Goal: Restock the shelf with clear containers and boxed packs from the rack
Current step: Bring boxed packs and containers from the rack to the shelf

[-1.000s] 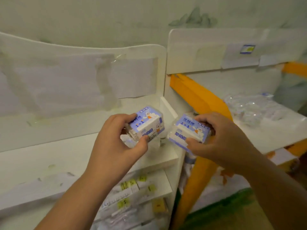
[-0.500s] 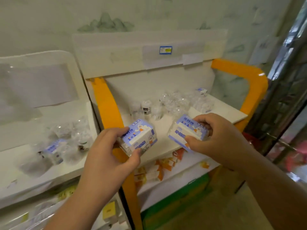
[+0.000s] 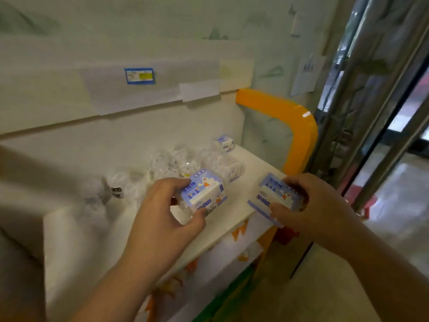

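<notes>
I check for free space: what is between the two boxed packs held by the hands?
In the head view, only bare white shelf shows between the left pack and the right pack.

Looking at a white shelf (image 3: 76, 231) edged by an orange frame (image 3: 299, 133). Sitting on it toward the back: a blurred cluster of clear containers (image 3: 171, 163), one small blue-and-white boxed pack (image 3: 224, 142) at the far right end.

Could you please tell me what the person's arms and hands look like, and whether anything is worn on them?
Both forearms are bare, with no sleeves in view. The left hand and right hand wear no gloves, rings, watch or bracelet.
</notes>
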The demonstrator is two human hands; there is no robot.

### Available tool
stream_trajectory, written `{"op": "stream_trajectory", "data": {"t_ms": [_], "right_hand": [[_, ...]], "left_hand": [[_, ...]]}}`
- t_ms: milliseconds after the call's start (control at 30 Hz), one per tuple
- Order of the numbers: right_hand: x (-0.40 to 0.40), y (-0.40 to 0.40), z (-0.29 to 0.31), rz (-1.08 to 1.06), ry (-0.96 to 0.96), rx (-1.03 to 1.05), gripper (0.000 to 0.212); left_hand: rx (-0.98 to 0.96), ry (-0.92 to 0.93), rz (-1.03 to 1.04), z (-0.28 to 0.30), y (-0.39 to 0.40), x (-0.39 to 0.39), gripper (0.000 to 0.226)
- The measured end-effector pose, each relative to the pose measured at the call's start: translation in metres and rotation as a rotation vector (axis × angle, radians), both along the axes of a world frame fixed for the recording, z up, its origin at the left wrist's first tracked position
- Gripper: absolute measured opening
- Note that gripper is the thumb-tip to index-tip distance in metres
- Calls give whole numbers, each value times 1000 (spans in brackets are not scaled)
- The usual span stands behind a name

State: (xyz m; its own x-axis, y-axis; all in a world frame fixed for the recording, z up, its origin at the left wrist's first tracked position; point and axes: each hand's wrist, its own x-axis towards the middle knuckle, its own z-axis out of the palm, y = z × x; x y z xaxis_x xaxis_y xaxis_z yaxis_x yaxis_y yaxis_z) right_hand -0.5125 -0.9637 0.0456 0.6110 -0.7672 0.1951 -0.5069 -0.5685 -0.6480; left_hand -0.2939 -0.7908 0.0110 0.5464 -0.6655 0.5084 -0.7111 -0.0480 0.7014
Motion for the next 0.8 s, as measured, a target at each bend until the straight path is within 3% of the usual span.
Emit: {"op": "stream_trajectory", "data": {"t_ms": [200,633,800], "right_hand": [[-1,-69,-10,-41,2,32,62],[54,-205,-19,221,-1,210,32],[69,-237,-28,270,-13,161,38]], "left_hand": [[49,-9,-76,4,-112,21,50],[376,-154,70,-5,-307,74,52],[517,-185,99,-25,-350,83,54]]}}
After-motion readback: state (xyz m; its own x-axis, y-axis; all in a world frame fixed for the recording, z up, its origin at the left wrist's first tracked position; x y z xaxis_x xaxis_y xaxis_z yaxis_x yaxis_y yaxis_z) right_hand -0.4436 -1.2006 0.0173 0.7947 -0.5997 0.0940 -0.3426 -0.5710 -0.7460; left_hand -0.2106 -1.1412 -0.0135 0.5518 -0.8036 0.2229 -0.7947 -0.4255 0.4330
